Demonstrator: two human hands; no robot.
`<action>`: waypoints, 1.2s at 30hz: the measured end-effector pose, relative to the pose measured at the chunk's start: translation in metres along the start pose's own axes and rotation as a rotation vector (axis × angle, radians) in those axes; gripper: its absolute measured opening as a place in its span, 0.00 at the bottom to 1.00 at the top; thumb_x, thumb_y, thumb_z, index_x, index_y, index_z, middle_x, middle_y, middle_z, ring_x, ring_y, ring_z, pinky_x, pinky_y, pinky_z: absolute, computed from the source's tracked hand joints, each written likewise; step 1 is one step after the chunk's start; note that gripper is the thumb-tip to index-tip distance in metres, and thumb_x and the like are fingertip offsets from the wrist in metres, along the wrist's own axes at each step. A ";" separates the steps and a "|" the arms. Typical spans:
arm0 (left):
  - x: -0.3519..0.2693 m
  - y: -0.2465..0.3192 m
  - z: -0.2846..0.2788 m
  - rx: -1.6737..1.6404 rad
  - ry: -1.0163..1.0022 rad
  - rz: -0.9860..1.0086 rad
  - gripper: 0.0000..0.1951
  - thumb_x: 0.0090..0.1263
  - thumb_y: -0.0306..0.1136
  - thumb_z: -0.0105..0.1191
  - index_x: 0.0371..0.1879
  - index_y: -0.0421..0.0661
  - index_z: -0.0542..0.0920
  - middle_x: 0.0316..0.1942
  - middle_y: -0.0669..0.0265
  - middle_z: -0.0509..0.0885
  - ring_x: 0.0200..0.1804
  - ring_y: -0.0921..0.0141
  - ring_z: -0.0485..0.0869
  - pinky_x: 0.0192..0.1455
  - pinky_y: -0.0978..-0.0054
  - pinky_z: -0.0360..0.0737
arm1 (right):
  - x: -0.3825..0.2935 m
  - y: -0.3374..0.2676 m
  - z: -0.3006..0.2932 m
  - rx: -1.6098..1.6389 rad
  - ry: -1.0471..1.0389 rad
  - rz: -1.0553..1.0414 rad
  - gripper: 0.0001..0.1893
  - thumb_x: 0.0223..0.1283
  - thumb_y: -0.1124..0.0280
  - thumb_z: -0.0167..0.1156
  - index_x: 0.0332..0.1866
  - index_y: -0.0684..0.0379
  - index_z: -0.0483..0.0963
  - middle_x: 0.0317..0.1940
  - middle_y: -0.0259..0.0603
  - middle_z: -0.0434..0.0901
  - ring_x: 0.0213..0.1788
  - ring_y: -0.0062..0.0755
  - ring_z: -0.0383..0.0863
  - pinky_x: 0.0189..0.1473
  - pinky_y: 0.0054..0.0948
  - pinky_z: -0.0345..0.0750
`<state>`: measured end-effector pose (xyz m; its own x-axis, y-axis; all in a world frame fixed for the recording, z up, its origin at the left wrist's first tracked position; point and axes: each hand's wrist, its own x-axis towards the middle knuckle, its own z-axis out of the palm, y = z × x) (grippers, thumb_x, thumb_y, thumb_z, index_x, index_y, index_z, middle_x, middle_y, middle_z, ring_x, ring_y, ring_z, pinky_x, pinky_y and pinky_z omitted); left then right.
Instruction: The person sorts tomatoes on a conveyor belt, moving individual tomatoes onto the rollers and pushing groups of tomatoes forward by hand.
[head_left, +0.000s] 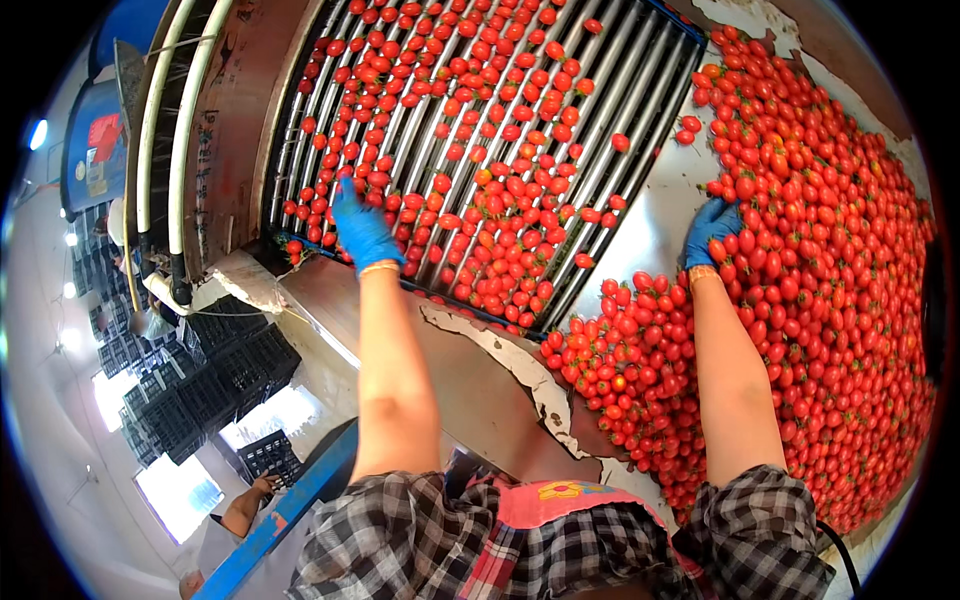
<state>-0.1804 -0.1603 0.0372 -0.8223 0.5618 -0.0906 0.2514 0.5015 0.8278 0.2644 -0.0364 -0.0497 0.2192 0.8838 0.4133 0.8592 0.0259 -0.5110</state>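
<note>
Small red tomatoes lie spread over a conveyor of metal rollers (630, 97) in front of me. My left hand (364, 229), in a blue glove, is over the near left part of the rollers among the tomatoes, its thumb and fingers partly extended; whether it holds one is unclear. A large heap of tomatoes (825, 285), some with green stems, fills a metal surface (660, 217) on the right. My right hand (711, 229), also gloved in blue, rests against the heap's left edge, fingers curved and partly hidden by tomatoes.
A metal ledge with peeling edges (480, 375) runs between me and the rollers. Pale pipes (184, 150) and a brown panel (240, 112) stand at the left. Beyond are stacked black crates (202, 390), a blue beam (277, 517) and another person's arm (244, 510) by a crate.
</note>
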 end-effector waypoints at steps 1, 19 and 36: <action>-0.006 0.007 0.001 0.391 0.060 0.116 0.21 0.77 0.36 0.38 0.63 0.37 0.68 0.56 0.58 0.75 0.48 0.66 0.78 0.54 0.71 0.74 | 0.002 0.005 -0.002 -0.015 -0.016 0.005 0.18 0.66 0.69 0.47 0.57 0.66 0.72 0.53 0.59 0.76 0.57 0.56 0.74 0.61 0.42 0.70; -0.035 0.042 0.092 0.328 -0.156 0.250 0.13 0.76 0.35 0.44 0.49 0.40 0.76 0.43 0.51 0.80 0.44 0.59 0.79 0.47 0.65 0.76 | -0.095 -0.033 -0.060 -0.344 -0.503 0.226 0.32 0.68 0.57 0.51 0.70 0.66 0.58 0.68 0.59 0.62 0.72 0.55 0.59 0.71 0.40 0.58; 0.052 0.061 0.081 -1.616 -0.320 -0.758 0.10 0.72 0.35 0.51 0.40 0.40 0.77 0.37 0.62 0.82 0.40 0.70 0.83 0.24 0.83 0.76 | 0.040 -0.043 -0.001 -0.188 -0.289 -0.106 0.38 0.61 0.50 0.57 0.72 0.59 0.58 0.72 0.49 0.58 0.74 0.51 0.53 0.75 0.41 0.49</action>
<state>-0.1661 -0.0475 0.0386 -0.3421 0.7291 -0.5927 -0.9396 -0.2724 0.2072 0.2372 -0.0023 -0.0106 0.0080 0.9770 0.2130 0.9460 0.0616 -0.3183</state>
